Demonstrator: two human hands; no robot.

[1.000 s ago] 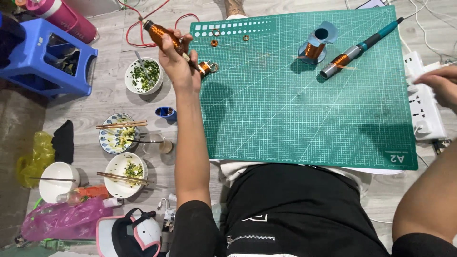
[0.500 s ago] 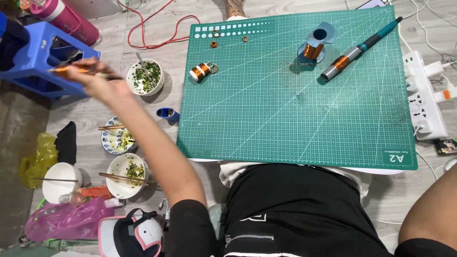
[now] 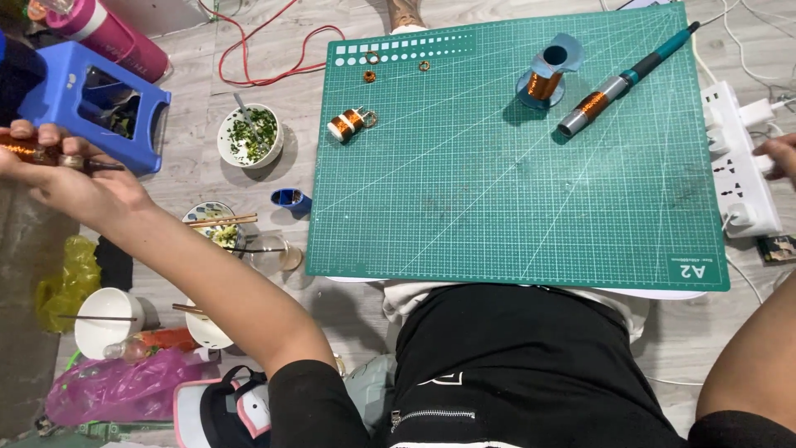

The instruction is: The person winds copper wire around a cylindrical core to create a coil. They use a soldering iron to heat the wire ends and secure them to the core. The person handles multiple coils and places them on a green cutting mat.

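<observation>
The left hand (image 3: 62, 170) is out at the far left of the scene, off the mat, fingers closed around a thin copper-wound rod (image 3: 37, 153). The rod lies across the fingers with its long axis roughly left to right, its dark tip pointing right toward the blue stool (image 3: 91, 104) just beyond it. The right hand (image 3: 779, 155) shows only at the right edge, fingers resting on the white power strip (image 3: 738, 162); how far open it is cannot be told, and nothing is seen held in it. The two hands are well apart, with the green cutting mat (image 3: 514, 199) between them. On the mat: a small copper coil (image 3: 348, 124) near the far left corner, a spool of copper wire (image 3: 543, 79) toward the far middle, and a long teal-tipped tool (image 3: 622, 81) lying diagonally beside it. The coil lies to the right of the left hand, which is the nearer hand to it. Left of the mat stand a bowl of chopped greens (image 3: 251, 137) and further bowls with chopsticks (image 3: 217, 228).
</observation>
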